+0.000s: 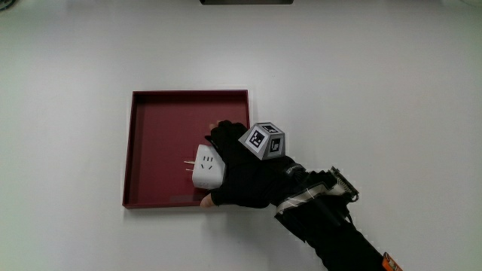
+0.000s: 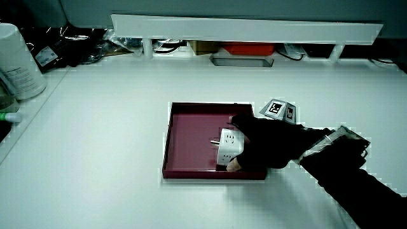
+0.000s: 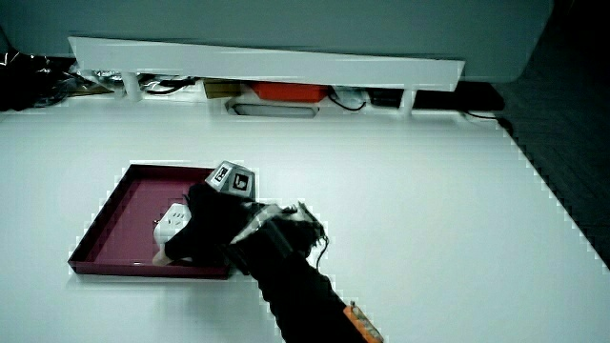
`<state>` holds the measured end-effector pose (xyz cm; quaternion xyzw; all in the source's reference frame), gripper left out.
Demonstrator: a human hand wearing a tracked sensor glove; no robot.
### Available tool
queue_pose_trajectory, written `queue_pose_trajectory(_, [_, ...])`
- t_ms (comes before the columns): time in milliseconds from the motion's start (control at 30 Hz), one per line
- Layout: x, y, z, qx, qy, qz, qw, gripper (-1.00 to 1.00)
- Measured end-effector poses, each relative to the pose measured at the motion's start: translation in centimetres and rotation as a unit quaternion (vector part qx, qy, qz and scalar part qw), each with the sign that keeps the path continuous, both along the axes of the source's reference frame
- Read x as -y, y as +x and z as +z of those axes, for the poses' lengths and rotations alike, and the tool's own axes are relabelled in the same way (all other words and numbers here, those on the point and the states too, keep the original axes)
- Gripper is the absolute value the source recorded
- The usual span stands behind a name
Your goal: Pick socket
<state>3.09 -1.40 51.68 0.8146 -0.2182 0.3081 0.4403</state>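
A white socket point(image 1: 207, 167) with metal prongs sits in the dark red tray point(image 1: 162, 128), near the tray wall closest to the person. It also shows in both side views, socket point(image 2: 229, 144) and socket point(image 3: 172, 223). The gloved hand point(image 1: 230, 167) reaches into the tray over its edge, fingers curled around the socket, thumb tip on the side nearer the person. The hand point(image 2: 257, 146) covers part of the socket. The patterned cube point(image 1: 263, 141) rides on the hand's back.
A low white partition point(image 2: 248, 28) runs along the table with cables and boxes under it. A white container point(image 2: 18, 60) stands at the table's edge in a side view.
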Motion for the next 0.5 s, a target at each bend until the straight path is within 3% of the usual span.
queue_pose_trajectory(167, [0.02, -0.15, 0.30, 0.004, 0.002, 0.007, 1.0000, 0.00])
queue_pose_trajectory(500, [0.09, 0.39, 0.17, 0.030, 0.030, 0.039, 0.9983, 0.56])
